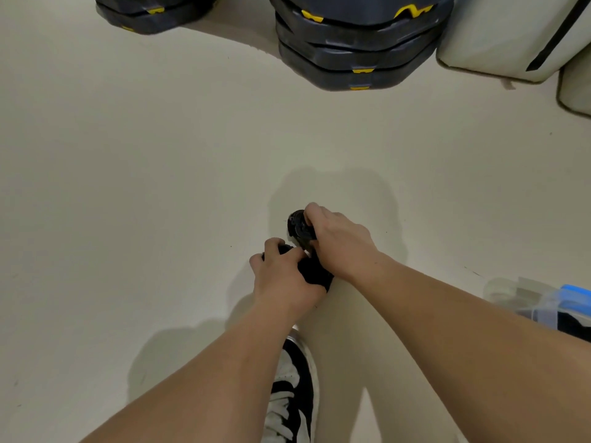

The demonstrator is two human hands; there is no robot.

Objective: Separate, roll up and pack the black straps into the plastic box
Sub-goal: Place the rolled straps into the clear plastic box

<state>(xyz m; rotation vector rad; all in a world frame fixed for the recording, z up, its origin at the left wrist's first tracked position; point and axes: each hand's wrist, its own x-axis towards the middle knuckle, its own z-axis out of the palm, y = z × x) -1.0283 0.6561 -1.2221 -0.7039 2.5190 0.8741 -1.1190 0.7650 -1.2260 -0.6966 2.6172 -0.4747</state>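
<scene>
The pale floor (144,187) fills most of the view. At its far edge stand two stacks of black cases with yellow latches: a tall stack (355,43) in the middle and a lower stack (147,11) to the left, cut by the top edge. Just to the right of the tall stack lies a whitish padded bag (499,36) with a black stripe.

Two bare forearms come from the bottom edge toward the middle of the floor. Under the left forearm a black and white sneaker (294,394) is on the floor. At the right edge, beside the right forearm, is the clear plastic box (540,302) with a blue clip; it is blurred, and something dark shows inside it.

The black straps (311,266) are low over the floor between the two hands, well apart from the plastic box. The right hand (339,241) is closed around a rolled strap (299,227), a round black coil, with the fingers curled over its top. The left hand (281,270) is closed on the loose dark bundle just beside the roll. The two hands almost touch each other. A soft shadow lies on the floor around them.
</scene>
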